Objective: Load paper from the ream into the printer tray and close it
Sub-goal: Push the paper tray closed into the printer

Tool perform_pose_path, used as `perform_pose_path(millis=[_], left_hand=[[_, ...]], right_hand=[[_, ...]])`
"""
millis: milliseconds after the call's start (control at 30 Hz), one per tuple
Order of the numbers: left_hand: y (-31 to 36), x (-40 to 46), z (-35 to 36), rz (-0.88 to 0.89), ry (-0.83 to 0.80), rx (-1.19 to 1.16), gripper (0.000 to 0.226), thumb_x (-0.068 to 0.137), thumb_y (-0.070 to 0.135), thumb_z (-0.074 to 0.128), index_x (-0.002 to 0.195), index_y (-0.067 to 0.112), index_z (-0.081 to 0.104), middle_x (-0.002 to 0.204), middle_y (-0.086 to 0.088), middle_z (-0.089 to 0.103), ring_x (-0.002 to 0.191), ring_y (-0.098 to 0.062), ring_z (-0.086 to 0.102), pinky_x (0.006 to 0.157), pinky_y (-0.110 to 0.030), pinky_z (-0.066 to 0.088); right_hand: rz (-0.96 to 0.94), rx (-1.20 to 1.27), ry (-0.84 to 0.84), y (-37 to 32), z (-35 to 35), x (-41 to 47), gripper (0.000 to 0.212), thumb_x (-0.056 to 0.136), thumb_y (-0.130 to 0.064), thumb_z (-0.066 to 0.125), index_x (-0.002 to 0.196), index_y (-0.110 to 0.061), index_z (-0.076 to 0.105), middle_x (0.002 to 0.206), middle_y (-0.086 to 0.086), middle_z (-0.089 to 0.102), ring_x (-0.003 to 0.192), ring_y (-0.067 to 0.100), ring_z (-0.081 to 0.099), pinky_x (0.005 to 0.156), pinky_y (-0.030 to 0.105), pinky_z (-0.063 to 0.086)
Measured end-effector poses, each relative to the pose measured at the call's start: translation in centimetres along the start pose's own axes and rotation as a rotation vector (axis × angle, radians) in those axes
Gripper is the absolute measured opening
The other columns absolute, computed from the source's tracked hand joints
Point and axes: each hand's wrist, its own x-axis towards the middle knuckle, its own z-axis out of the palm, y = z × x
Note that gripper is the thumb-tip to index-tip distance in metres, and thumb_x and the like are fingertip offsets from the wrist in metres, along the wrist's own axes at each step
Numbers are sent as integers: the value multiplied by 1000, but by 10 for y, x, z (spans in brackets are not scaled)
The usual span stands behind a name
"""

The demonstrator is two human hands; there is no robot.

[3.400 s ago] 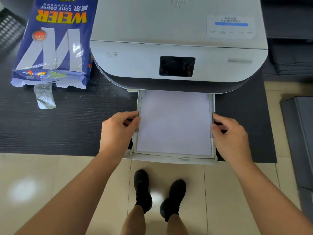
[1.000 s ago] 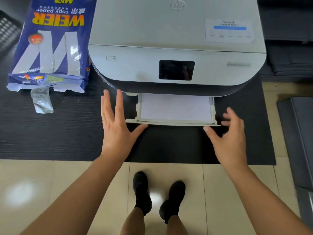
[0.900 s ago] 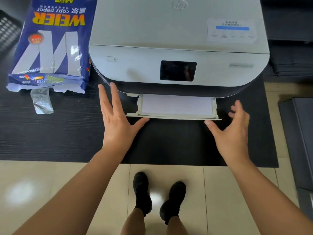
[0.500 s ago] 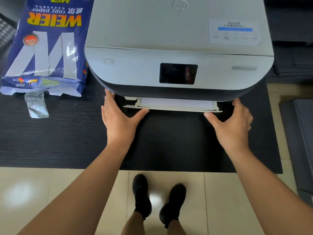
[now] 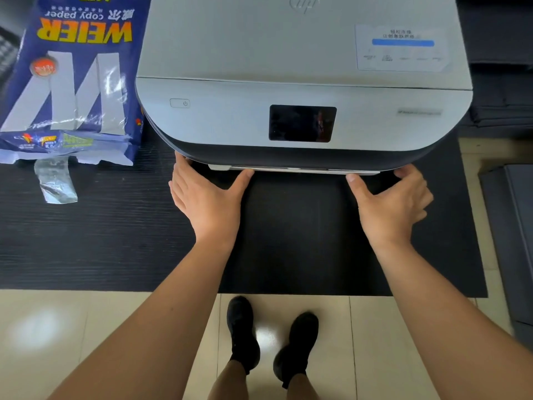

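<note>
A grey printer (image 5: 300, 90) with a dark screen stands on a black table (image 5: 101, 241). Its paper tray (image 5: 297, 169) is pushed almost fully in; only the pale front lip shows under the dark base, and the paper inside is hidden. My left hand (image 5: 207, 200) lies flat with fingers spread, thumb tip against the tray's left front edge. My right hand (image 5: 389, 203) is spread too, thumb on the tray's right front edge. An opened blue paper ream (image 5: 72, 82) lies to the printer's left.
A strip of torn clear tape (image 5: 56, 181) hangs from the ream's open end. Dark stacked items (image 5: 501, 105) sit right of the printer and a dark box (image 5: 510, 232) stands on the tiled floor. My feet in black shoes (image 5: 271, 342) are below the table edge.
The tray slid from far out, with white paper showing, into the printer until only its lip remains. Both hands followed it forward, thumbs on its front edge.
</note>
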Motion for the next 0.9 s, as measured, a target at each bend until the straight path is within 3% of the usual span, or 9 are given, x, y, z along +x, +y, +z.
perform_pose_path(millis=[900], left_hand=[[0,-6,8,11,40,136,120,70,71,70,155,5,19,157,-15,37,150,-28,25,125,-44,9]], right_hand=[[26,-55,27,0,6,0,85,68,-61,74,135,-16,44,138,4,48,138,27,31,109,50,27]])
